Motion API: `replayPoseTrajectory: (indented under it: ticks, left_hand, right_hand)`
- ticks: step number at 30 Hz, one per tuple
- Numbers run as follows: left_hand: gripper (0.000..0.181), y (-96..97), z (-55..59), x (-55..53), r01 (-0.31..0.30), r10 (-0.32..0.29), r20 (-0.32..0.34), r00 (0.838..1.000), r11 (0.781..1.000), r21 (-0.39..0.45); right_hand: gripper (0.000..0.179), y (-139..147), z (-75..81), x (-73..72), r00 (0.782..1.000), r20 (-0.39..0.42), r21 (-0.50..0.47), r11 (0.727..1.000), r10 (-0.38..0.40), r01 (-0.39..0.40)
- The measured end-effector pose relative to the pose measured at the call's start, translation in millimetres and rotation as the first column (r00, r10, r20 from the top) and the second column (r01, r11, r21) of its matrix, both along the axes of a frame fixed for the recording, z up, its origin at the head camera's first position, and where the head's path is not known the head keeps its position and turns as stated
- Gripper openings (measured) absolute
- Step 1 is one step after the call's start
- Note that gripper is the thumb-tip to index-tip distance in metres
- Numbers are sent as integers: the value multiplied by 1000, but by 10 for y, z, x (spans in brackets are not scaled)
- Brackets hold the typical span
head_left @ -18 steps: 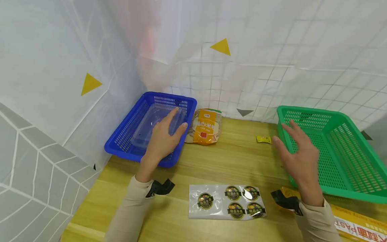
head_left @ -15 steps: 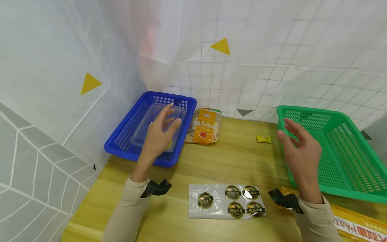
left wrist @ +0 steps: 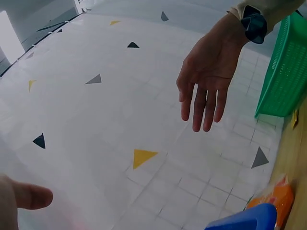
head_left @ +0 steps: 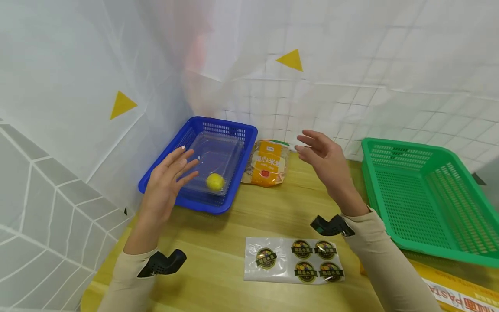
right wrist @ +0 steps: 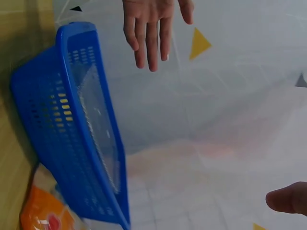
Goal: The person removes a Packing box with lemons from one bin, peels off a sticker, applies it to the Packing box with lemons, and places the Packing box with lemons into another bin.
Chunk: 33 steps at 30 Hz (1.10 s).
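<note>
My left hand (head_left: 163,186) hovers by the near left side of the blue basket (head_left: 202,207), fingers spread and holding nothing. A clear plastic box (head_left: 212,149) lies in the basket, with a round yellow thing like a lemon (head_left: 215,182) at its near right corner. My right hand (head_left: 325,162) is raised over the table between the orange food bag (head_left: 269,164) and the green basket (head_left: 409,247), its fingers loosely bent and holding nothing. The left wrist view shows my right hand (left wrist: 211,72) hanging palm-forward; the right wrist view shows my left hand (right wrist: 149,26).
A sheet of round fruit stickers (head_left: 292,260) lies at the front of the wooden table. An orange pasta box (head_left: 456,286) sits at the front right, partly under the right sleeve. White sheeting (head_left: 331,43) encloses the back and left side.
My left hand has drawn back left and toward me from above the clear box, uncovering the round yellow thing. My right hand has moved left from the green basket, covering the small yellow packet.
</note>
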State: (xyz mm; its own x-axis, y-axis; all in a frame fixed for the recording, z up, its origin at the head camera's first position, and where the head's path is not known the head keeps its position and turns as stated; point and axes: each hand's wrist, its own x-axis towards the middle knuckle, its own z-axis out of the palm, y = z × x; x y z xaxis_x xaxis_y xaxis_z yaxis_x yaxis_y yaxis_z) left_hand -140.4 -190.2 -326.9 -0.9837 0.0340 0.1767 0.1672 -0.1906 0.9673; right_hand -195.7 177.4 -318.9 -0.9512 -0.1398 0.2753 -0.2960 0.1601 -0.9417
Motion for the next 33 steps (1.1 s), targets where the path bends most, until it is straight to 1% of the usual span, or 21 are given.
replayPoseTrajectory:
  ticks: [2, 4, 7, 10, 13, 17, 19, 23, 27, 29, 31, 33]
  left_hand:
    - [60, -73, -41, 50, -28, 28, -6, 1000, 1000, -4]
    - [54, -132, -91, 74, -55, 55, -28, 998, 998, 3]
    - [44, -189, -160, 75, -94, 96, -73, 993, 995, 32]
    - [39, -217, -208, 76, -149, 154, -82, 985, 987, 65]
    - [34, -255, -247, 106, -219, 225, -66, 972, 971, 93]
    - [27, -347, -324, 162, -301, 308, -39, 951, 946, 125]
    - [25, -397, -368, 183, -345, 351, -25, 936, 930, 123]
    - [20, -483, -452, 202, -415, 418, -4, 909, 905, 91]
    - [16, -548, -525, 201, -457, 458, -17, 889, 889, 40]
    - [17, -575, -558, 197, -470, 470, -33, 882, 883, 11]
    - [19, -594, -589, 191, -479, 478, -51, 877, 877, -20]
    - [24, -608, -615, 183, -474, 470, -69, 880, 880, -40]
  right_hand:
    - [56, -122, -21, -113, 998, 55, 14, 999, 33, -34]
    - [57, -238, -36, -210, 993, 103, 26, 998, 60, -63]
    - [56, -394, -52, -323, 985, 148, 27, 995, 91, -96]
    - [54, -529, -73, -414, 977, 167, 9, 991, 129, -132]
    - [51, -654, -116, -489, 970, 183, -10, 987, 161, -162]
    - [47, -820, -199, -572, 965, 204, 17, 985, 164, -171]
    - [47, -898, -227, -604, 964, 216, 46, 984, 158, -171]
    - [46, -1052, -276, -668, 964, 221, 102, 980, 146, -171]
    - [45, -1202, -323, -725, 977, 186, 192, 971, 105, -141]
    - [45, -1271, -343, -748, 982, 171, 227, 966, 83, -121]
    - [46, -1337, -361, -771, 983, 170, 240, 964, 74, -114]
    - [48, -1396, -371, -790, 980, 187, 240, 965, 65, -109]
